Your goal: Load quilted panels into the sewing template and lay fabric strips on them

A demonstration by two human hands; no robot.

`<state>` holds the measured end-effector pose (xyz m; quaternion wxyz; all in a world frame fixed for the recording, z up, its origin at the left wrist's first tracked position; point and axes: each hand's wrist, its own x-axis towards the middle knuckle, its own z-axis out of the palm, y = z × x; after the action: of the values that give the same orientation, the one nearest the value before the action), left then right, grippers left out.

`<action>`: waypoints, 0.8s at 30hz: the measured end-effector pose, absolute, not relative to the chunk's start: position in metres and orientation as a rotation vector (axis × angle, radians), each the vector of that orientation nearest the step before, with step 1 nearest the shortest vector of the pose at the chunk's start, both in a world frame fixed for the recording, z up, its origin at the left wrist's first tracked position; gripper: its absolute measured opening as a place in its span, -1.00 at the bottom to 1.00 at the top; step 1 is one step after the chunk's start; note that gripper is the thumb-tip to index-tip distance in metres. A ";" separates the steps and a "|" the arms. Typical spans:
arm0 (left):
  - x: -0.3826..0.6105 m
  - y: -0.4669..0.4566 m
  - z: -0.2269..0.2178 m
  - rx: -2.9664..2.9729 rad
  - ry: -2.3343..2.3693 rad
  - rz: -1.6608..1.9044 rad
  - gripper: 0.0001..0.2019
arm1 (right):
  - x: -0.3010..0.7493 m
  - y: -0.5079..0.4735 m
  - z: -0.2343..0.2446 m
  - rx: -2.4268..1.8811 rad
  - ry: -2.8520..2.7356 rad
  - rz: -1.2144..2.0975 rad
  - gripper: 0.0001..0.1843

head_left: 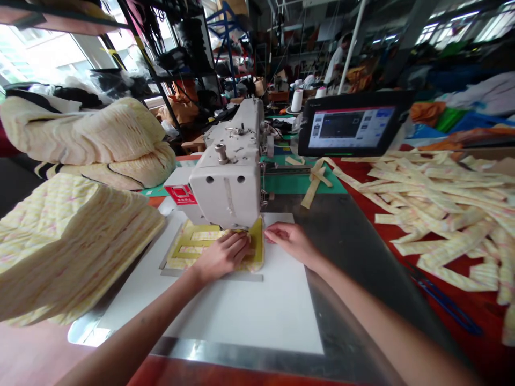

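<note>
A yellow slotted template [256, 241] lies over a patterned quilted fabric piece [177, 262] beneath the head of a white sewing machine [227, 187]. My left hand [227, 253] rests on the template's right half, palm down, with its fingers bent and pressed together near the needle area. Its fingertips meet the cloth there, and what they pinch, if anything, is hidden. Just off the template's right edge is my right hand [287, 239], its fingers curled in and thumb close to them. Whatever sits between those fingertips is too small to make out.
Thick stacks of quilted pieces [80, 241] stand at the left. Pale fabric strips [450, 209] pile up at the right beside blue-handled scissors [446, 303]. A control screen [354, 126] stands behind the table. A white sheet [245, 316] lies under the work. Another person [336, 61] is far back.
</note>
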<state>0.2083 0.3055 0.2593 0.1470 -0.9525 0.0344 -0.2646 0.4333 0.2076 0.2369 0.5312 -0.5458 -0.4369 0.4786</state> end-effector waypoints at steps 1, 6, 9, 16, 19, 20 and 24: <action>0.208 0.307 0.260 -2.750 0.103 -0.737 -0.81 | 0.434 0.208 0.235 -1.299 -1.047 1.141 -0.37; 0.207 0.312 0.263 -2.677 0.104 -0.638 -0.81 | 0.434 0.209 0.232 -1.326 -1.076 1.120 -0.36; 0.207 0.311 0.263 -2.658 0.101 -0.640 -0.81 | 0.433 0.208 0.233 -1.341 -1.092 1.104 -0.35; 0.207 0.312 0.264 -2.696 0.120 -0.657 -0.80 | 0.431 0.206 0.233 -1.403 -1.162 1.037 -0.42; 0.208 0.313 0.266 -2.732 0.124 -0.619 -0.79 | 0.432 0.207 0.232 -1.427 -1.203 0.992 -0.46; 0.209 0.314 0.267 -2.746 0.123 -0.607 -0.79 | 0.432 0.207 0.232 -1.431 -1.214 0.979 -0.48; 0.210 0.314 0.267 -2.827 0.093 -0.567 -0.78 | 0.432 0.205 0.231 -1.451 -1.256 0.934 -0.55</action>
<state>0.2103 0.3142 0.2670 0.1281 -0.9719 0.0320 -0.1950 0.4317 0.2051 0.2308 0.4825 -0.5954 -0.5155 0.3834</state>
